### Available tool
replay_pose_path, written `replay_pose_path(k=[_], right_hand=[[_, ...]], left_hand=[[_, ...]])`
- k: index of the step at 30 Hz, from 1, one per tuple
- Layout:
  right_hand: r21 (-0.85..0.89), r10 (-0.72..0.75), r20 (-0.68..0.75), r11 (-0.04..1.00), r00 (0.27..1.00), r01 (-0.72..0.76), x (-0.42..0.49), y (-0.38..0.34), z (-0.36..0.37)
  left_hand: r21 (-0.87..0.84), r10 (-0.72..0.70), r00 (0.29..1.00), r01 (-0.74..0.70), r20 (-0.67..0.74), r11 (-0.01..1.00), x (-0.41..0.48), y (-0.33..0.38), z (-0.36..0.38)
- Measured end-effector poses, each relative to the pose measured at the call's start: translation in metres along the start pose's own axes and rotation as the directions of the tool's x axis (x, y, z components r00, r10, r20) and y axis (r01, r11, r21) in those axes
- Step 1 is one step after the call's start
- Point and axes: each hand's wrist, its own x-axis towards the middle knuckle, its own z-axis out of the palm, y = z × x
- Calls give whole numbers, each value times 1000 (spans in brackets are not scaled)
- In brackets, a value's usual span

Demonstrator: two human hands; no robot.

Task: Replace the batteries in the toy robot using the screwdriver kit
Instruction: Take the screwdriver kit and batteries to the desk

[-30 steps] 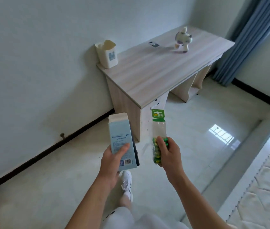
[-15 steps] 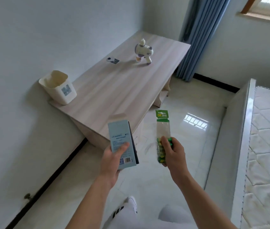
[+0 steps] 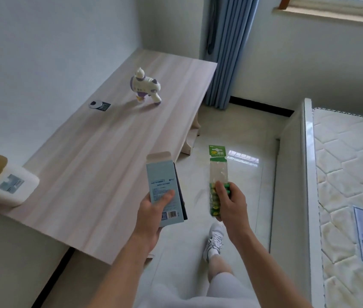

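A white and purple toy robot (image 3: 145, 87) stands far back on the wooden desk (image 3: 100, 156). My left hand (image 3: 151, 212) grips a light blue box (image 3: 164, 187), the screwdriver kit, upright over the desk's near right edge, its top flap open. My right hand (image 3: 231, 203) holds a clear pack of green and yellow batteries (image 3: 217, 181) with a green header card, over the floor to the right of the desk. Both hands are well short of the toy.
A cream plastic bin (image 3: 3, 181) sits on the desk's near left corner. A small dark card (image 3: 99, 105) lies left of the toy. A blue curtain (image 3: 227, 50) hangs behind the desk. A bed with a bare mattress (image 3: 349, 185) fills the right side.
The view has swung and closed in on the desk, which now lies right by my left hand. Both hands keep the same hold on the box and the battery pack.
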Motion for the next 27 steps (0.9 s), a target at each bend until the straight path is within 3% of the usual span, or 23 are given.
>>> replay_pose_path(k=[13, 27], right_hand=[[-94, 10, 248, 995, 969, 14, 242, -89, -22], [-202, 52, 557, 977, 829, 74, 325, -119, 79]], left_hand=[[-71, 15, 986, -27, -165, 997, 161, 83, 159], [-297, -62, 872, -98, -485, 950, 215, 105, 111]])
